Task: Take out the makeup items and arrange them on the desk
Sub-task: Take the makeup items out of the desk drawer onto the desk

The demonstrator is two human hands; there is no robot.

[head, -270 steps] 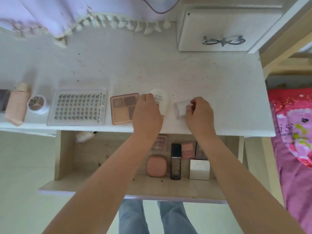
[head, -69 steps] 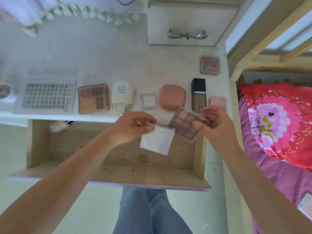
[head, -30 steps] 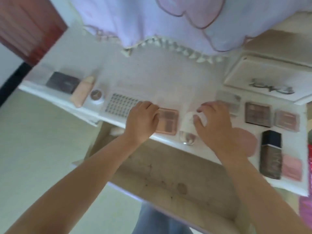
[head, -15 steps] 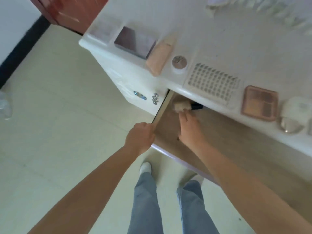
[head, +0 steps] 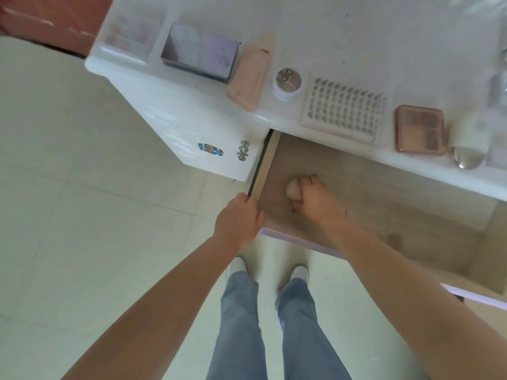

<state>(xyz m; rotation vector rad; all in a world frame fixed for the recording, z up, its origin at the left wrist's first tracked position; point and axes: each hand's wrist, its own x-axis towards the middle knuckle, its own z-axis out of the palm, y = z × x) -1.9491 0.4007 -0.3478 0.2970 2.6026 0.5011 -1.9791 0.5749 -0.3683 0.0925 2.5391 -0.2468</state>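
A red-brown door or panel (head: pixel 52 20) fills the top left corner above pale floor tiles (head: pixel 82 187). On the white desk (head: pixel 315 28) lie, from the left, a clear flat case (head: pixel 129 39), a dark box with a purplish lid (head: pixel 199 57), a peach tube (head: pixel 251 78), a small white jar (head: pixel 287 82) whose lid carries lettering too blurred to read, a clear tray of lash clusters (head: pixel 347 109), a rose-gold palette (head: pixel 419 130) and a white bottle with a silver cap (head: pixel 469 141). A side drawer front (head: pixel 214 149) shows a blue handle. Below the desk edge the wooden drawer (head: pixel 384 204) stands pulled out. The left hand (head: pixel 237 222) grips the drawer's near left corner, fingers curled over its rim. The right hand (head: pixel 314 197) is inside the drawer at its left end, fingers closed round a beige makeup brush (head: pixel 293 189), only its rounded head showing. Jeans (head: pixel 269 325) and white shoes (head: pixel 300 272) stand below
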